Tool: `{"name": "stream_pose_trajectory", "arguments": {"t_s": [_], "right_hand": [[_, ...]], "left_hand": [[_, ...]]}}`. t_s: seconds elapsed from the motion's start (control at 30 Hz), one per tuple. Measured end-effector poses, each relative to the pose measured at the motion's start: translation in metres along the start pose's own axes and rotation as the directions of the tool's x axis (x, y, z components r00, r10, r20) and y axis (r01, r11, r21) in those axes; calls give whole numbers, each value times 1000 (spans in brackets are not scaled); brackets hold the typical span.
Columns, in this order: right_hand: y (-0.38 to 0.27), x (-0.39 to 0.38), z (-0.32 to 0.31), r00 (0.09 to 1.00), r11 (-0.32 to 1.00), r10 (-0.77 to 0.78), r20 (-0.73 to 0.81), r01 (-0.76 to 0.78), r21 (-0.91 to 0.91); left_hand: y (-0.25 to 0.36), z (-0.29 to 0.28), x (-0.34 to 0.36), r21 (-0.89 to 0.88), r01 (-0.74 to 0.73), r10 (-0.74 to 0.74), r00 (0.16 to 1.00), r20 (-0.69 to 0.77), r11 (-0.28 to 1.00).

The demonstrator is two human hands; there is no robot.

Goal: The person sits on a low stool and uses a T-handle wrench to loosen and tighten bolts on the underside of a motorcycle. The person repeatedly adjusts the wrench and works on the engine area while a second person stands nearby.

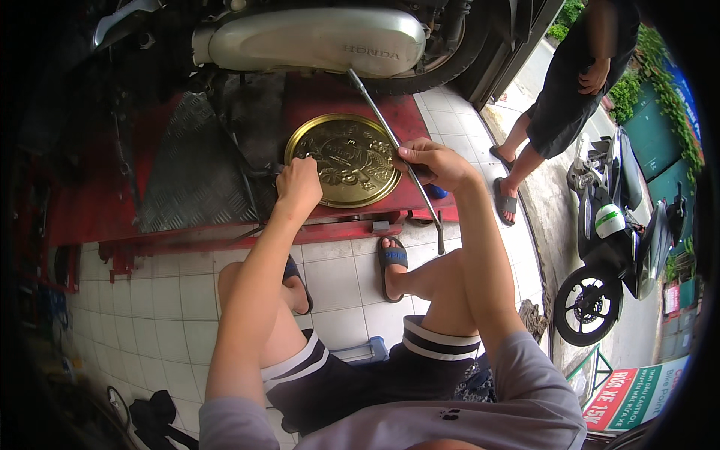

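Observation:
My right hand is closed around the shaft of a long metal T-handle wrench. The wrench slants up and left, its far tip against or just in front of the lower edge of a silver engine cover. Its short crosspiece hangs below my hand. My left hand is a fist over the left rim of a round gold tray with a raised pattern; whatever its fingers hold is hidden. The tray lies on a red lift platform, and small parts in it are hard to make out.
A motorcycle wheel stands behind the cover. Black textured plate covers part of the platform. At the right, another person stands on the tiles beside a parked motorbike. A blue stool shows beneath me.

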State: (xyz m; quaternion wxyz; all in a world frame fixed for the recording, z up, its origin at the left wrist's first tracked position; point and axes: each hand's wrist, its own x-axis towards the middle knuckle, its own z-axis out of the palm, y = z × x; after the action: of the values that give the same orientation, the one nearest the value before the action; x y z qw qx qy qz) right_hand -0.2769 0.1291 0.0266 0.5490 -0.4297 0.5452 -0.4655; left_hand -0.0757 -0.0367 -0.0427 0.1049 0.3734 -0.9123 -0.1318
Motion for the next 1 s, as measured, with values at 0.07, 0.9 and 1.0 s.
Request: {"name": "stream_pose_trajectory", "arguments": {"t_s": [0.07, 0.9, 1.0], "right_hand": [[3, 1, 1, 1000, 1000, -6, -24, 6, -13], [10, 21, 32, 982, 876, 181, -62, -190, -444], [7, 21, 40, 975, 862, 193, -109, -221, -456]], "left_hand": [[-2, -4, 2, -144, -36, 28, 998, -58, 989], [-42, -17, 57, -825, 195, -90, 955, 284, -530], [-41, -18, 56, -806, 198, -54, 961, 273, -558]]}}
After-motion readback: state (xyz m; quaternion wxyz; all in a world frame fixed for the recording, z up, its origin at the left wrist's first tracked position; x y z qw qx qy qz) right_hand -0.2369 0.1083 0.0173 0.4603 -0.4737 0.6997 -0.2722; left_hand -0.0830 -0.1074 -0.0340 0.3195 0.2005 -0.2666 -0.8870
